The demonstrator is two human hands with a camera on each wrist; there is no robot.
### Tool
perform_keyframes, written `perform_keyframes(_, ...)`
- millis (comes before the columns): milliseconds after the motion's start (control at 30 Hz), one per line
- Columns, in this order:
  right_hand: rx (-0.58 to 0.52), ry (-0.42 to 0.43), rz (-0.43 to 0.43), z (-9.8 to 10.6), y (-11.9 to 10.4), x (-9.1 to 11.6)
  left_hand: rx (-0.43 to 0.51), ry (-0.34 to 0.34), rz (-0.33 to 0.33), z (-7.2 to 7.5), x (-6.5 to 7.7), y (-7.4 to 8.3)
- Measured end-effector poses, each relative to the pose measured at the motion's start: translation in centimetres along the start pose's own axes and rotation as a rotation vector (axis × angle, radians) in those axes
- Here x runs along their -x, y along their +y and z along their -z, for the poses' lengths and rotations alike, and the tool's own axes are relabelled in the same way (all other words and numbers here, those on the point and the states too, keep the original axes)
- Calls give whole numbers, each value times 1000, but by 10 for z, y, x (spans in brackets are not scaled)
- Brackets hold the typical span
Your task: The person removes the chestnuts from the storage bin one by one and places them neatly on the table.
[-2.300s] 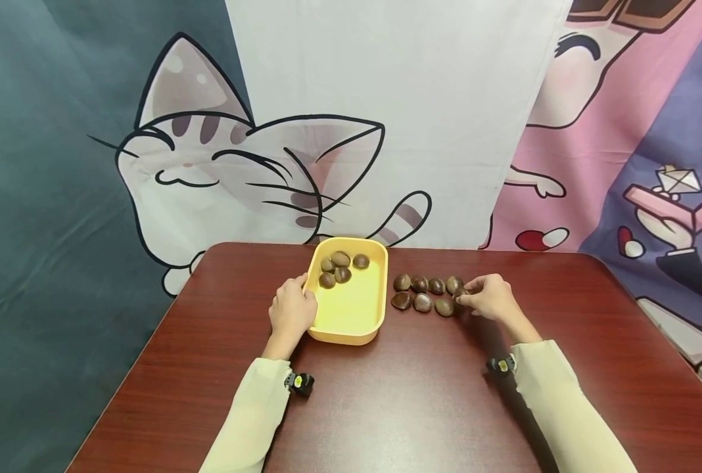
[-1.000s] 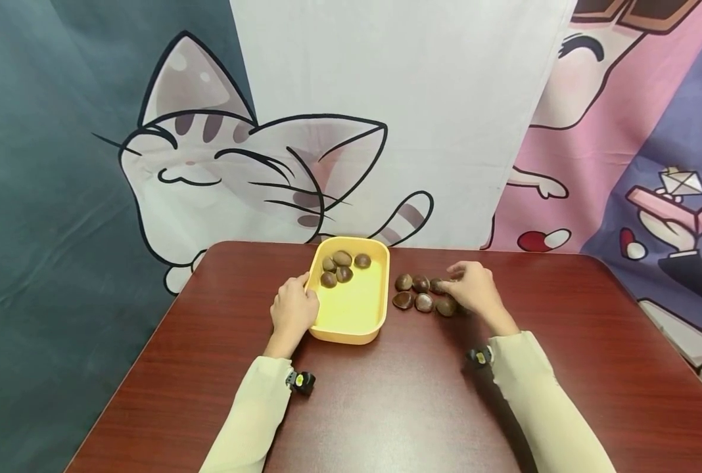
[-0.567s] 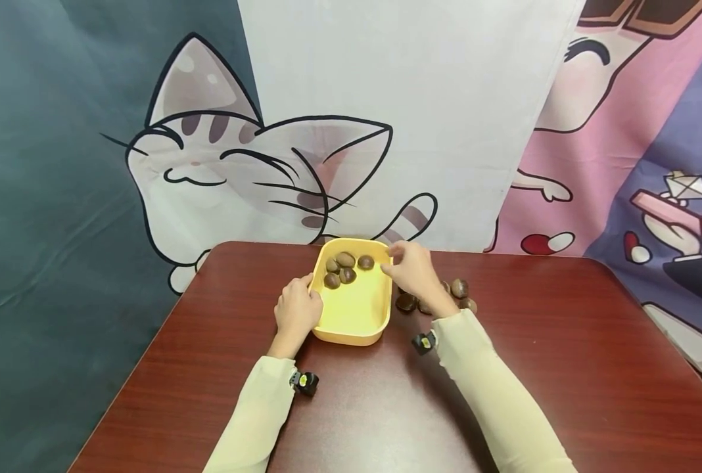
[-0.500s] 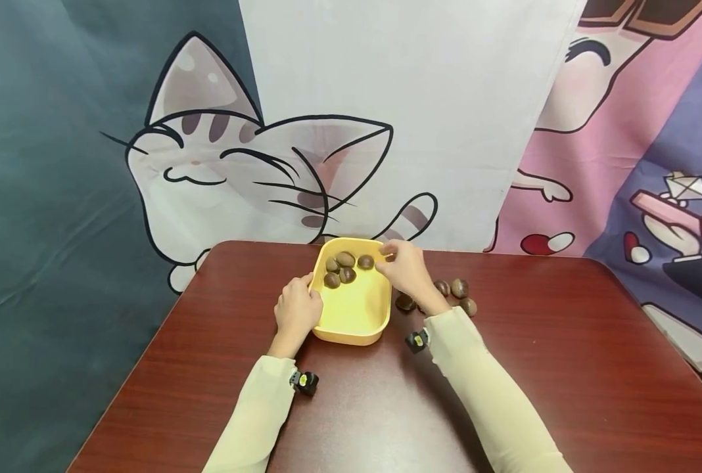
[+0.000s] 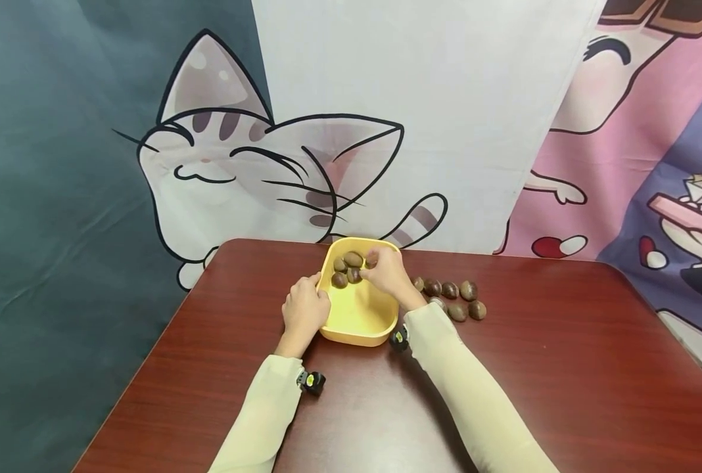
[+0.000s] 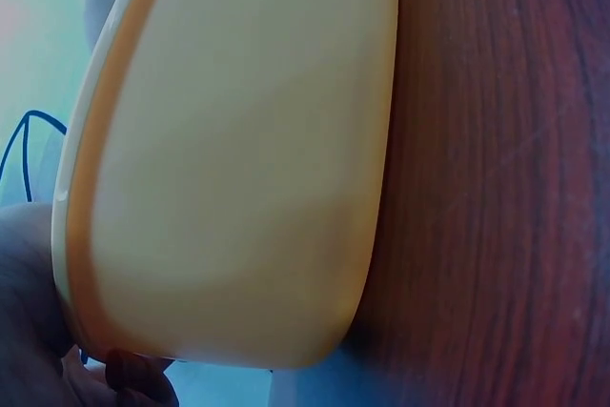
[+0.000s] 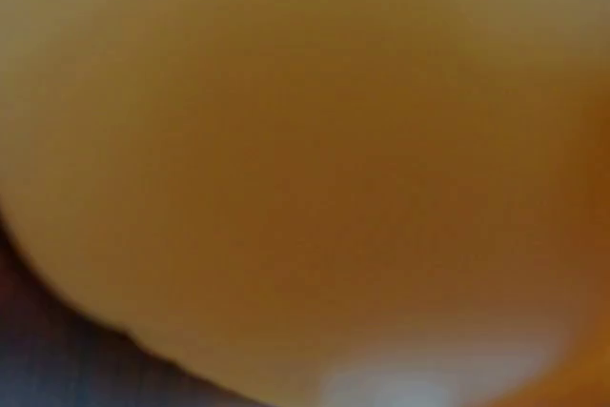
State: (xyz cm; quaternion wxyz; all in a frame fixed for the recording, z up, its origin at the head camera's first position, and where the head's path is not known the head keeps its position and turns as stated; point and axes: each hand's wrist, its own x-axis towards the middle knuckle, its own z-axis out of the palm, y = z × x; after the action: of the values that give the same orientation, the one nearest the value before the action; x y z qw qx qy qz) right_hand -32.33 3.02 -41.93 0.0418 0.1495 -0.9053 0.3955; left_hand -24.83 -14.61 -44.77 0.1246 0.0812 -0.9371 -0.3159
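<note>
A yellow plastic box (image 5: 359, 340) holds several brown chestnuts (image 5: 339, 280) at its far end. My left hand (image 5: 305, 307) grips its left rim; in the left wrist view the box's outer wall (image 6: 238, 159) fills the middle, with fingers (image 6: 29, 283) at the rim. Reaching over the right rim, my right hand (image 5: 389, 270) has thumb and forefinger curled round one chestnut, which is partly hidden by the fingers. The right wrist view shows mostly a blurred yellow wall (image 7: 305, 159) of the box up close.
Several more chestnuts (image 5: 449, 290) lie in two rows on the dark red wooden table (image 5: 540, 381), right of the box; my right forearm hides part of them. Behind the table's far edge hangs a cartoon cat backdrop (image 5: 221, 151).
My right hand was at the right end of the chestnut rows, left a chestnut there, then moved left into the box. My left hand kept its hold on the box.
</note>
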Motion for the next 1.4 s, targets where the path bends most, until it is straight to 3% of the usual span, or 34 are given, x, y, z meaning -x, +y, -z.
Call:
perform_keyframes(400, 105, -75, -5, -25, 9, -8, -2, 15, -11, 0, 1, -1)
perform_keyframes(900, 144, -141, 7, -28, 18, -11, -14, 11, -6, -1, -1, 0)
perform_keyframes(1400, 179, -183, 72, -33, 21, -11, -21, 23, -14, -2, -1, 0)
